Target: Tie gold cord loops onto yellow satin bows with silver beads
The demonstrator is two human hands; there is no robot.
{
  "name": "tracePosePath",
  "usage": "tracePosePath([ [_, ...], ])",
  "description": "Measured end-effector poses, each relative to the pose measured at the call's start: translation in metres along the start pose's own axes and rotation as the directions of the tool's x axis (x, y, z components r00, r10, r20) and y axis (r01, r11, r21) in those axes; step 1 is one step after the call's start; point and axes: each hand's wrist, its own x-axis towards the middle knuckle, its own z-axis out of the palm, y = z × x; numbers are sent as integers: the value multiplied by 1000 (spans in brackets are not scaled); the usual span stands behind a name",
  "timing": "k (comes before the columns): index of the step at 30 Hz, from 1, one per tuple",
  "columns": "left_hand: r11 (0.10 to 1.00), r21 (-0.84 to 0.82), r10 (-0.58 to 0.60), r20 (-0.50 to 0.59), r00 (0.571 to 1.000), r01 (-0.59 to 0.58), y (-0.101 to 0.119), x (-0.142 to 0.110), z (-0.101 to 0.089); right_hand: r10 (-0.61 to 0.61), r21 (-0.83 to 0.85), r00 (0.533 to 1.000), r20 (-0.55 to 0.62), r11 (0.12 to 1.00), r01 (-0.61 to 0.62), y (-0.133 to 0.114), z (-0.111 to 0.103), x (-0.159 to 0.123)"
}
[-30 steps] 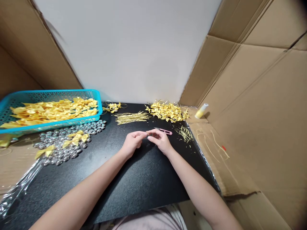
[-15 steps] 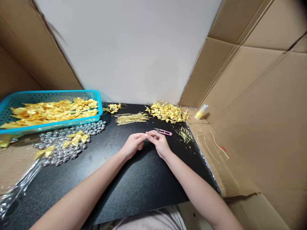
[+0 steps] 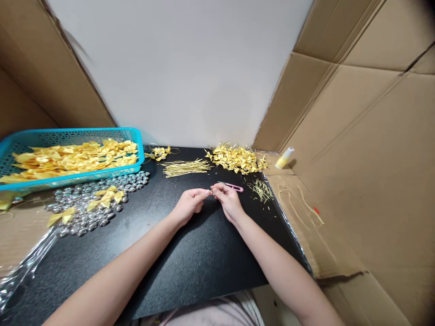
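Note:
My left hand and my right hand meet fingertip to fingertip over the middle of the black mat. Both are pinched on a tiny gold piece between them, too small to name for certain. Pink thread snips lie just beyond my right hand. A bundle of thin gold wires lies further back. A pile of small yellow bows sits at the back right of the mat.
A turquoise basket full of yellow ribbon bows stands at the left. Silver beads with a few yellow bows on them spread below it. Gold wire offcuts and a yellow spool lie at the right. Cardboard walls close in both sides.
My right hand's fingers have curled tighter and shifted slightly right; the two hands stay pinched together. The view has shifted a little.

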Motion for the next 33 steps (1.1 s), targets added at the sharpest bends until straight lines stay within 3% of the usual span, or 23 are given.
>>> tracePosePath([
  [20, 1000, 26, 3, -13, 1000, -3, 2, -1, 2, -125, -73, 992, -26, 990, 123, -9, -10, 4],
  [28, 1000, 25, 1, -25, 1000, 0, 0, 0, 0, -163, -151, 983, -80, 977, 150, -17, -26, 12],
  [33, 1000, 22, -5, -25, 1000, 5, 3, -1, 1, -213, -324, 974, 79, 919, 227, -23, -22, 5],
])
